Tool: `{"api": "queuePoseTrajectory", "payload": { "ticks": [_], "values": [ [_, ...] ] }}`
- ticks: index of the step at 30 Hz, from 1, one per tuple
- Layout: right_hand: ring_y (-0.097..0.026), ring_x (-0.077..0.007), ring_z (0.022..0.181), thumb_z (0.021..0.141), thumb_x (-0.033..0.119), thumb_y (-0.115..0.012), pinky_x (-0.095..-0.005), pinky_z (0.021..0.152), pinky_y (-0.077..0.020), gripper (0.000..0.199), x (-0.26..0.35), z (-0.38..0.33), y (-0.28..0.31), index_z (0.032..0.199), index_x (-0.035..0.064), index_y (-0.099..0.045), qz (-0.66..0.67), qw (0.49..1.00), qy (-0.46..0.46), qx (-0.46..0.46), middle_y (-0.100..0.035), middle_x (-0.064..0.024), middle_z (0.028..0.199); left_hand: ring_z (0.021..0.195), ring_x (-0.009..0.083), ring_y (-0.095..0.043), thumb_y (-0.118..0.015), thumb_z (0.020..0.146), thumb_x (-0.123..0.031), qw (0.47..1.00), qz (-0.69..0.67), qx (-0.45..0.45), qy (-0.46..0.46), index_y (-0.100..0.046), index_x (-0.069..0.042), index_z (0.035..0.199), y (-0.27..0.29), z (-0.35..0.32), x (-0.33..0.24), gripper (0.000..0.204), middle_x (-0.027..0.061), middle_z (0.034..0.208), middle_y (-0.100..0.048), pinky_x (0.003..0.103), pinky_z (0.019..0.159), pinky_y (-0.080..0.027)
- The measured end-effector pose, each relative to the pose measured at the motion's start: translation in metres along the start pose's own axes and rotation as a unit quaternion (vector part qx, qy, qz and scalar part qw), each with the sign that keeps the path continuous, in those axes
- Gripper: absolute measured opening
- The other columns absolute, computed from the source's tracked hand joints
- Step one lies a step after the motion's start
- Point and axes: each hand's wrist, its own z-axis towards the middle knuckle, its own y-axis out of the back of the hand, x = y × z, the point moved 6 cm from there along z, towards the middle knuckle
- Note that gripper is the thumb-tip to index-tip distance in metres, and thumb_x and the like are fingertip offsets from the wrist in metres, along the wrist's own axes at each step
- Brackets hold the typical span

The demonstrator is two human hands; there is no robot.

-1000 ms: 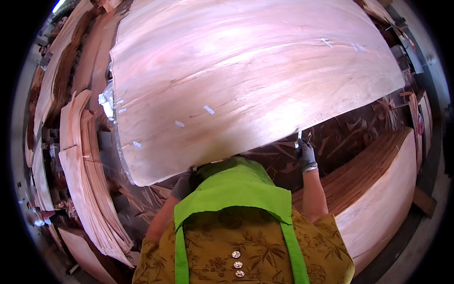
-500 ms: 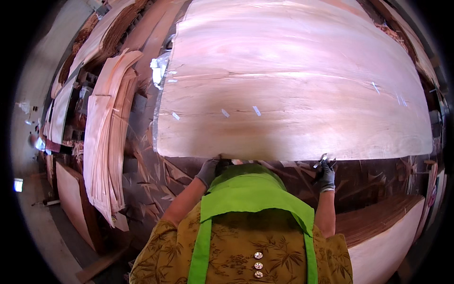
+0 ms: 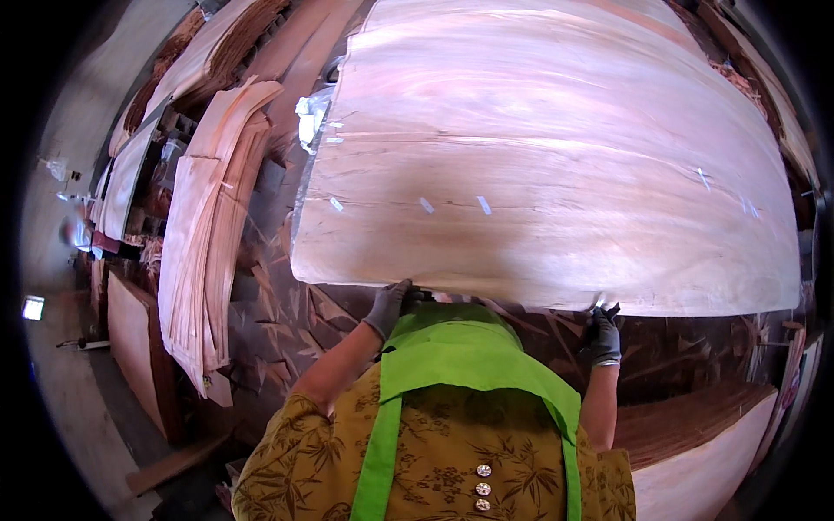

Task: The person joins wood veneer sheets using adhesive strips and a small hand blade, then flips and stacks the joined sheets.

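A wide, pale veneer sheet (image 3: 539, 174) lies in front of me, with small strips of white tape (image 3: 484, 205) stuck along its cracks. My left hand (image 3: 391, 308), in a grey glove, is at the sheet's near edge, its fingers closed over the rim. Farther right along that edge, my gloved right hand (image 3: 601, 337) is closed around a small dark object with a shiny tip (image 3: 599, 304). Its kind is too small to tell. That tip touches or nearly touches the edge of the sheet.
Stacked veneer strips (image 3: 208, 234) stand to the left, beside a leaning board stack (image 3: 139, 356). Another veneer stack (image 3: 704, 443) is at the lower right. Broken veneer scraps (image 3: 278, 321) litter the floor. A blurred person (image 3: 82, 233) shows at the far left.
The view has shifted slightly. The sheet's near edge now slants lower toward the right, and my right hand sits a little lower with it. My left hand shows more fully over the edge.
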Motion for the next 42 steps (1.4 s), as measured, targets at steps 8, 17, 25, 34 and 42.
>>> {"api": "queuePoseTrajectory", "payload": {
  "ticks": [8, 17, 25, 34, 42],
  "values": [
    [-0.052, -0.0108, 0.064, 0.083, 0.007, -0.062, -0.0245, 0.056, -0.0431, 0.009, -0.003, 0.023, 0.008, 0.089, 0.0129, -0.061, -0.003, 0.994, 0.04, -0.098, -0.054, 0.0029, 0.073, 0.065, 0.0172, -0.063, -0.056, 0.089, -0.026, 0.998, 0.046, 0.01, -0.037, -0.06, 0.0, 0.095, -0.021, -0.033, -0.02, 0.027, 0.0091, 0.077, -0.065, 0.027, 0.06, -0.053],
    [-0.05, -0.0089, 0.05, 0.087, 0.017, -0.059, -0.0243, 0.041, -0.0406, 0.001, -0.028, 0.054, 0.082, 0.086, 0.0181, -0.058, -0.027, 0.994, 0.092, -0.047, -0.053, 0.0055, 0.062, 0.068, 0.0177, -0.063, -0.056, 0.09, -0.027, 0.999, 0.049, -0.004, 0.022, -0.061, 0.0, 0.093, -0.016, -0.032, -0.001, 0.028, 0.0098, 0.082, -0.065, 0.027, 0.06, -0.052],
    [-0.051, -0.0111, 0.07, 0.084, 0.016, -0.063, -0.027, 0.062, -0.0428, 0.02, -0.026, 0.032, 0.044, 0.103, 0.0149, -0.057, -0.015, 0.995, 0.067, -0.07, -0.055, 0.0048, 0.079, 0.065, 0.0201, -0.063, -0.058, 0.088, -0.029, 0.962, 0.268, 0.033, -0.044, -0.061, 0.0, 0.094, -0.024, -0.014, -0.034, 0.029, 0.0111, 0.083, -0.065, 0.032, 0.055, -0.051],
    [-0.053, -0.016, 0.081, 0.084, 0.021, -0.063, -0.0339, 0.073, -0.0446, 0.033, -0.02, 0.017, 0.008, 0.115, 0.0131, -0.055, -0.048, 0.995, 0.067, -0.058, -0.057, 0.0015, 0.087, 0.132, 0.0278, -0.03, -0.057, 0.078, -0.034, 0.411, 0.735, 0.163, -0.514, -0.043, -0.007, 0.131, -0.098, -0.007, -0.083, 0.061, 0.0124, 0.14, -0.036, 0.048, 0.109, -0.018],
    [-0.056, -0.0167, 0.073, 0.087, 0.026, -0.059, -0.0324, 0.068, -0.0473, 0.015, 0.001, -0.017, 0.093, 0.095, 0.0132, -0.062, 0.058, 0.985, 0.06, -0.15, -0.06, -0.0015, 0.078, 0.129, 0.0278, -0.035, -0.053, 0.075, -0.033, 0.368, 0.716, 0.193, -0.56, -0.047, -0.008, 0.128, -0.09, 0.007, -0.077, 0.058, 0.0133, 0.137, -0.04, 0.05, 0.108, -0.021]
  ]
}}
